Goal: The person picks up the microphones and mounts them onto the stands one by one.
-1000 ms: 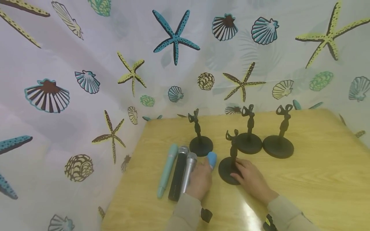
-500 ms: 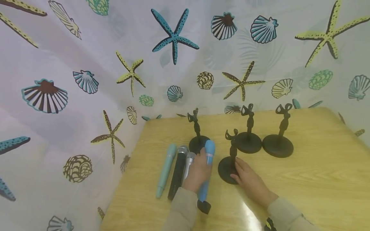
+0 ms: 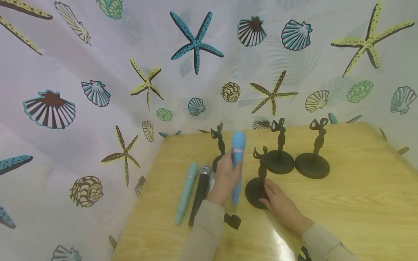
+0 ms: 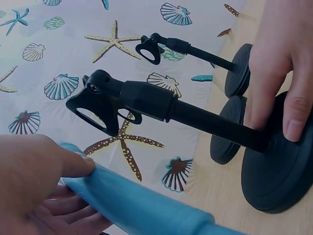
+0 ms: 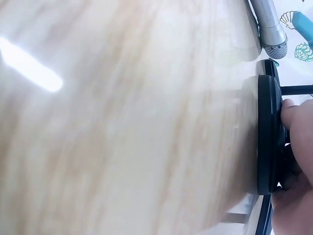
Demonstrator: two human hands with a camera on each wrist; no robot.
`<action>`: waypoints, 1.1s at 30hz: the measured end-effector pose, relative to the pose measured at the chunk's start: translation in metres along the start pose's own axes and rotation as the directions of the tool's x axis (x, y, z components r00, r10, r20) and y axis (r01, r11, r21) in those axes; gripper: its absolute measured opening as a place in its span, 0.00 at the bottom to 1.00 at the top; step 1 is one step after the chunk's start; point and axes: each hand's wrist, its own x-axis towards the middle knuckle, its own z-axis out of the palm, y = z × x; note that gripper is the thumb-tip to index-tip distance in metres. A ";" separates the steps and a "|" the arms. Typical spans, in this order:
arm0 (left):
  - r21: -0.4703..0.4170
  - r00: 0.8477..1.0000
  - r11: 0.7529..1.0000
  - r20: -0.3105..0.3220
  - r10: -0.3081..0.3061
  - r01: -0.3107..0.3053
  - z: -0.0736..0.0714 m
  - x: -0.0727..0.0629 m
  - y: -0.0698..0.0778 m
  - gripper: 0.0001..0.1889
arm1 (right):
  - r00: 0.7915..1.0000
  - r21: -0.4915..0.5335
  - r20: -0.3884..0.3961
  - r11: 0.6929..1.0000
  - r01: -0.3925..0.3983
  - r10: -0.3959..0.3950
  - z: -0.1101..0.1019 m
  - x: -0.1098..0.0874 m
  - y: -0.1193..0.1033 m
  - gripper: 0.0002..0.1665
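Observation:
My left hand [image 3: 226, 175] grips a blue microphone [image 3: 238, 156] by its upper body, raised over the table and close to upright. In the left wrist view, the thumb lies along the blue barrel. My right hand [image 3: 285, 206] holds the near black microphone stand [image 3: 260, 192] low down, thumb and fingers around the foot of its pole on the round base. The stand's clip [image 4: 100, 105] at the top holds nothing. Left of my left hand lie a mint green microphone [image 3: 187, 194] and a black microphone [image 3: 200, 194]. A silver microphone [image 5: 272, 29] is partly hidden behind that hand.
Two more black stands [image 3: 280, 161] [image 3: 312, 165] stand side by side behind the near one. Another stand [image 3: 219, 139] is at the back left, its base partly covered by my left hand. A sea-patterned curtain [image 3: 130, 94] borders the wooden table [image 3: 365, 195].
My left hand has lifted the blue microphone from beside the silver one, moving it up and forward and turning it more upright. The right hand stays at the near stand's base.

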 end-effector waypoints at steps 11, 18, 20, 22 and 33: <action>-0.123 1.000 0.992 -0.019 0.020 -0.022 0.003 0.015 0.008 0.29 | 1.000 -0.013 0.002 1.000 0.006 -0.006 0.000 -0.001 0.001 0.36; -0.210 0.997 0.976 -0.056 0.048 -0.059 0.009 0.026 0.011 0.26 | 1.000 -0.016 -0.002 1.000 0.010 -0.010 0.001 -0.001 0.001 0.36; -0.228 0.996 0.970 -0.055 0.077 -0.087 0.009 0.029 0.012 0.26 | 1.000 -0.015 -0.005 1.000 0.012 -0.012 0.002 0.000 0.000 0.36; -0.242 0.994 0.964 -0.047 0.101 -0.109 0.009 0.030 0.014 0.26 | 1.000 -0.008 -0.017 1.000 0.014 -0.015 0.003 0.000 0.000 0.36; -0.306 0.970 0.921 -0.027 0.243 -0.240 0.011 0.039 0.026 0.28 | 0.996 -0.021 -0.078 0.999 0.045 -0.046 0.005 0.000 -0.001 0.35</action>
